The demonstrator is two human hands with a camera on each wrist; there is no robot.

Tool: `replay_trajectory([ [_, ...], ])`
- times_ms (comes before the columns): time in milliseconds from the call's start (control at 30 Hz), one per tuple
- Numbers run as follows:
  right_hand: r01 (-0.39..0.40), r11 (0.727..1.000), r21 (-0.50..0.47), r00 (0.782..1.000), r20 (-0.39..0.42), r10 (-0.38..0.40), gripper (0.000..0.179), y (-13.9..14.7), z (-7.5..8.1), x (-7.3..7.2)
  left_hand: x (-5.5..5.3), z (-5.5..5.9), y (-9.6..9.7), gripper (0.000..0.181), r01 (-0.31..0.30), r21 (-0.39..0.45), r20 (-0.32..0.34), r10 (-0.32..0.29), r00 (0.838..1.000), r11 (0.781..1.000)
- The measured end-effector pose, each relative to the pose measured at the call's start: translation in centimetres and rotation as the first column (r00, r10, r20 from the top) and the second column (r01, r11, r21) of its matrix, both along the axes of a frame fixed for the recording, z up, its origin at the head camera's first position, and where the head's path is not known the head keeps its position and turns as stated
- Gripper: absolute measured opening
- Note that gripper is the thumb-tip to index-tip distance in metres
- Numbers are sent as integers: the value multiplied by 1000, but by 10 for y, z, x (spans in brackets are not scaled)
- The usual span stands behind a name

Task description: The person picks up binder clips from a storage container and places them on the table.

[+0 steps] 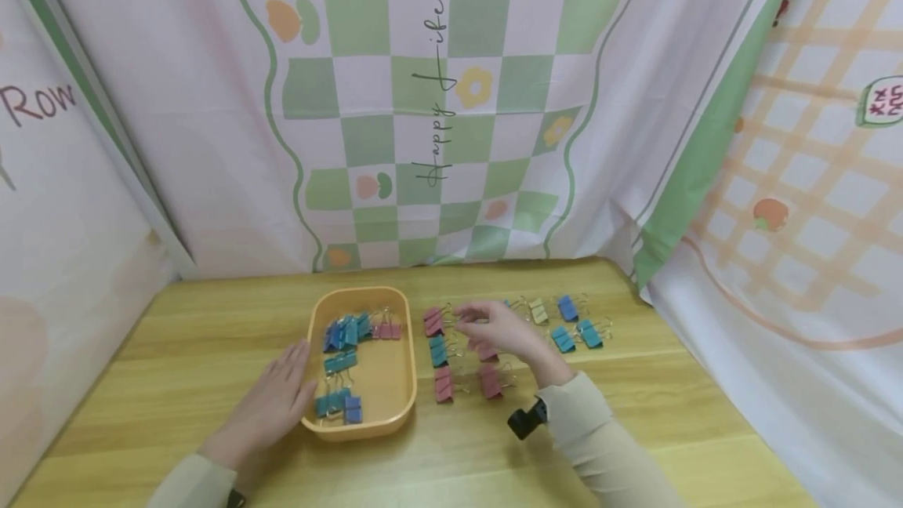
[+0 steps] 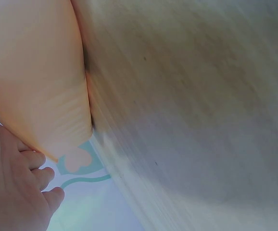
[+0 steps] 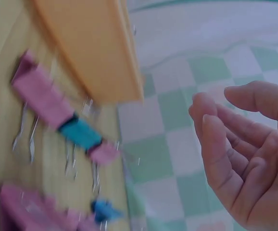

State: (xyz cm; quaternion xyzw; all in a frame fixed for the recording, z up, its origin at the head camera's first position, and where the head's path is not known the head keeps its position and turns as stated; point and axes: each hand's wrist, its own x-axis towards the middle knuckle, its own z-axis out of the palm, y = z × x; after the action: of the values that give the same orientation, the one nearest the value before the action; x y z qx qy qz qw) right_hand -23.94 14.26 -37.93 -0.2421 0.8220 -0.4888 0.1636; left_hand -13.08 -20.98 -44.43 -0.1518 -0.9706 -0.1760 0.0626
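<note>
My left hand (image 1: pixel 271 402) rests along the left side of an orange tray (image 1: pixel 412 371), its fingers at the rim in the left wrist view. Inside the tray lie teal binder clips (image 1: pixel 341 362), blue ones (image 1: pixel 353 411) and a pink one (image 1: pixel 389 332). My right hand (image 1: pixel 504 332) hovers over binder clips right of the tray, fingers loosely bent, nothing between thumb and fingertips in the right wrist view. Nearest it are a pink binder clip (image 1: pixel 434 322) and another pink clip (image 1: pixel 484 350), partly hidden under the hand. A column of pink, teal and pink clips (image 3: pixel 81 134) stands beside the tray.
Farther right lie a yellow binder clip (image 1: pixel 538 312), a blue clip (image 1: pixel 567 308) and two teal clips (image 1: pixel 589 334). One more pink clip (image 1: pixel 491 381) sits nearer the front. A patterned curtain (image 1: pixel 423 139) hangs behind the wooden table (image 1: pixel 233 320), with more cloth at both sides.
</note>
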Motion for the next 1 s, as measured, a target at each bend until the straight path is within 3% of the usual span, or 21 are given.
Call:
replay_trajectory([
  [200, -103, 995, -5, 993, -51, 103, 29, -35, 6, -1, -1, 1, 0, 59, -3, -3, 6, 3, 1000, 1000],
  [467, -225, 974, 21, 973, -48, 226, 30, -73, 9, 7, -1, 1, 0, 59, -8, 0, 5, 8, 1000, 1000],
  [733, -335, 942, -6, 941, 40, 335, 31, -106, -4, 18, -1, 2, 0, 59, -6, -1, 0, 6, 1000, 1000],
  [1000, -412, 911, -21, 908, 70, 412, 27, -131, -23, 29, -1, -2, -1, 59, -5, -4, -9, 5, 1000, 1000],
])
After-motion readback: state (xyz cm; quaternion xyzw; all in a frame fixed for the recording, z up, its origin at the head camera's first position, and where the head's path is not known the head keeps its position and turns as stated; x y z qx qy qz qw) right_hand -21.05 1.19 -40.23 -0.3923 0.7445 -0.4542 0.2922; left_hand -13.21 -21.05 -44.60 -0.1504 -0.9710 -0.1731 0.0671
